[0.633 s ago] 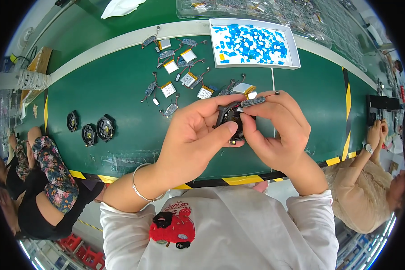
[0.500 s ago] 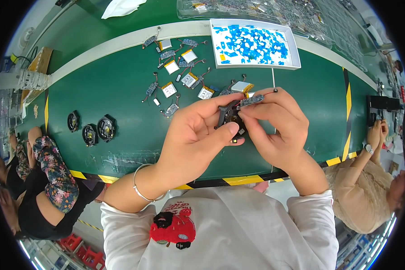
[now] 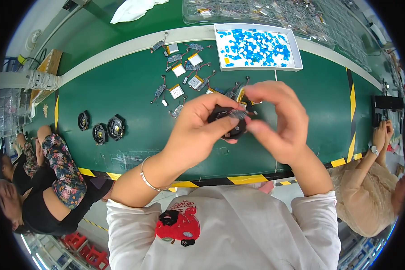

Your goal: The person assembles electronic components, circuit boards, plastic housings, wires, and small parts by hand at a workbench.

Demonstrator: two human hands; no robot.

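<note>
My left hand (image 3: 191, 130) is closed around a round black housing (image 3: 233, 131), held above the green table. Its thumb presses at the edge of a small grey circuit board (image 3: 238, 114), which lies across the housing's upper part. My right hand (image 3: 281, 123) is just to the right, blurred by movement. Its thumb and fingers are curved and apart, with the thumb close to the housing's right edge. Beside its fingertips shows a yellow-edged battery (image 3: 241, 95); whether they touch it is unclear. The inside of the housing is partly hidden by my thumb and the board.
Several batteries wired to circuit boards, one battery (image 3: 195, 82) among them, lie beyond my left hand. Black housings (image 3: 116, 128) rest at the left. A white box (image 3: 297, 63) of blue and white pieces stands at the back, near clear trays (image 3: 342, 40). People sit at both sides.
My right fingers have let go of the circuit board and spread apart. The board has come down onto the housing, under my left thumb. The whole view has shifted slightly.
</note>
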